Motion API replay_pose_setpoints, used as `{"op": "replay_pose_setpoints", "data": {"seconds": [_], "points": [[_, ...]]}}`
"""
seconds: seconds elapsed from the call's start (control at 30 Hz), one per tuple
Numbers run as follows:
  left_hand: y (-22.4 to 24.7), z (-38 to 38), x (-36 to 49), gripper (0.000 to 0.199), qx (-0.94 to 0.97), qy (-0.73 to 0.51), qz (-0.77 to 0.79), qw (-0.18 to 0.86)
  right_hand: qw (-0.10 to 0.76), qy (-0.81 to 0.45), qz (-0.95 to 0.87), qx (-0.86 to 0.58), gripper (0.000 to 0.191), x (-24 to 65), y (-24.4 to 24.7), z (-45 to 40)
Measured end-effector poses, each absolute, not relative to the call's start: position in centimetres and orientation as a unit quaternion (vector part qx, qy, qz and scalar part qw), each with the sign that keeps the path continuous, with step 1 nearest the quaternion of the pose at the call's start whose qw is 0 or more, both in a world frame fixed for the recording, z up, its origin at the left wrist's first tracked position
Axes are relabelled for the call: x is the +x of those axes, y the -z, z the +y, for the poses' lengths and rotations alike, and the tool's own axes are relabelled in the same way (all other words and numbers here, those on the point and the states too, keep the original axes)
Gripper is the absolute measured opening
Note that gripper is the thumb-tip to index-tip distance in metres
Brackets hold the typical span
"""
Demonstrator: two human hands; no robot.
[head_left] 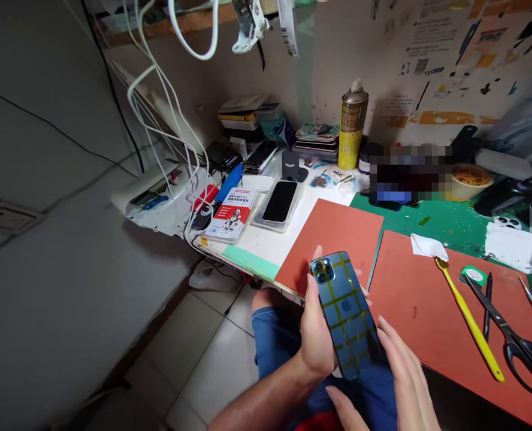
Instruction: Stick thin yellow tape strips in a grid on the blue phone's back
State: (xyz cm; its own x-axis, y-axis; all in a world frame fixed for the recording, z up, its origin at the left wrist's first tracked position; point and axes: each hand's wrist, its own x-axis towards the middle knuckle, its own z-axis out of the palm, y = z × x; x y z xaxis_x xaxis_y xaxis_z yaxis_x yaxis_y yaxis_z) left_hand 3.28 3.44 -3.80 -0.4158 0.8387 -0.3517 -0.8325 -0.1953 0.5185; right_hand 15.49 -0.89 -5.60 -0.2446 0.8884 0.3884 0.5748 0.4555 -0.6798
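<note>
A dark blue smartphone [347, 326] lies back side up in my left hand [316, 335], tilted over my lap at the table's front edge. Yellowish strips cross its back in a grid, and the camera lenses sit at the upper left corner. The left thumb runs along the near side, while fingertips show past the far side. My right hand [403, 374] is just right of the phone's lower end, fingers and thumb spread apart. It seems to hold nothing. Whether its fingertips touch the phone's edge I cannot tell.
Orange-red mats [338, 233] cover the table front. On the right lie a yellow toothbrush [468, 314], black scissors [499, 323] and a green round-ended tape [474, 275]. Another phone [280, 202] rests in a clear case beside a battery box [232, 214]. A spray can [353, 126] stands behind; white cables [158, 72] hang left.
</note>
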Motion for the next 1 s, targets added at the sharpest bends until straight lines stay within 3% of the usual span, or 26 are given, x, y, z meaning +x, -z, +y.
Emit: {"op": "replay_pose_setpoints", "data": {"seconds": [0.2, 0.37, 0.47, 0.7, 0.8, 0.9, 1.0], "points": [[3.3, 3.9, 2.9, 0.063, -0.023, -0.757, 0.366, 0.541, 0.392, -0.208, -0.784, -0.434, 0.06, 16.0, 5.8, -0.4], [3.4, 4.3, 2.3, 0.064, 0.004, -0.755, 0.334, 0.564, 0.456, -0.248, -0.72, -0.461, 0.033, 16.7, 5.7, -0.5], [3.3, 4.7, 2.1, 0.064, 0.011, -0.766, 0.331, 0.551, 0.477, -0.335, -0.623, -0.521, 0.019, 17.9, 6.6, -0.3], [3.0, 5.3, 1.9, 0.062, 0.002, -0.766, 0.374, 0.522, 0.386, -0.539, -0.566, -0.491, 0.025, 19.4, 6.8, 1.0], [3.0, 5.4, 2.0, 0.059, -0.004, -0.768, 0.376, 0.519, 0.356, -0.541, -0.594, -0.477, 0.041, 19.3, 6.1, 0.9], [2.8, 5.4, 2.0, 0.059, -0.007, -0.759, 0.392, 0.52, 0.382, -0.512, -0.619, -0.458, 0.022, 19.4, 5.7, 0.8], [2.7, 5.3, 1.8, 0.061, 0.016, -0.748, 0.422, 0.512, 0.39, -0.438, -0.682, -0.437, 0.015, 20.5, 5.3, 2.1]]}}
